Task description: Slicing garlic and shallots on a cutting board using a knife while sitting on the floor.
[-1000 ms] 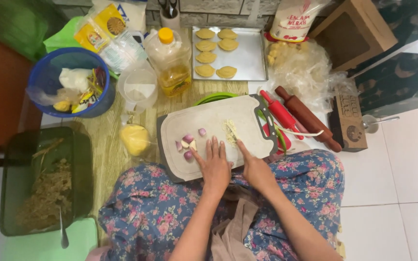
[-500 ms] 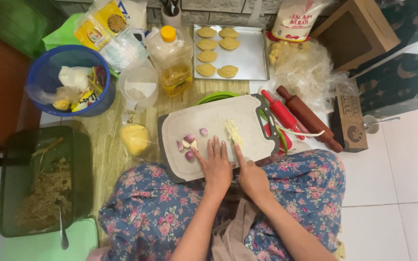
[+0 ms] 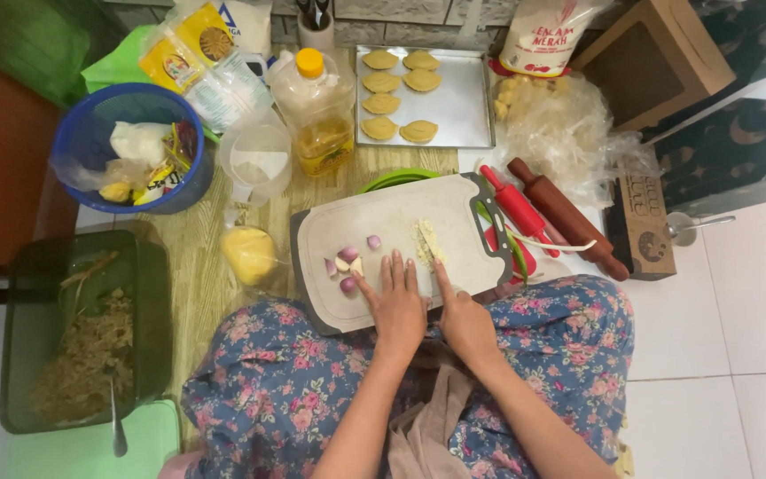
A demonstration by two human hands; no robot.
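Observation:
A white cutting board (image 3: 383, 222) lies in front of my flowered lap. My left hand (image 3: 396, 306) rests flat on its near edge with fingers spread, the fingertips beside several small purple shallots and garlic cloves (image 3: 347, 266). Just to its right, my right hand (image 3: 463, 324) is closed around a thin knife (image 3: 432, 255). The index finger lies along the blade, which is seen edge-on. The blade's tip sits at a small pile of pale chopped bits (image 3: 425, 238) in the middle of the board.
A metal tray of yellow pastries (image 3: 467, 106) and an oil bottle (image 3: 319, 111) stand behind the board. Red and brown rolling pins (image 3: 538, 208) lie right. A blue basket (image 3: 90, 142), a dough bag (image 3: 248, 253) and a dark tub of filling (image 3: 19, 302) are left.
My right hand has drawn slightly back toward my lap and closer to the left hand. The left hand has stayed on the board's near edge.

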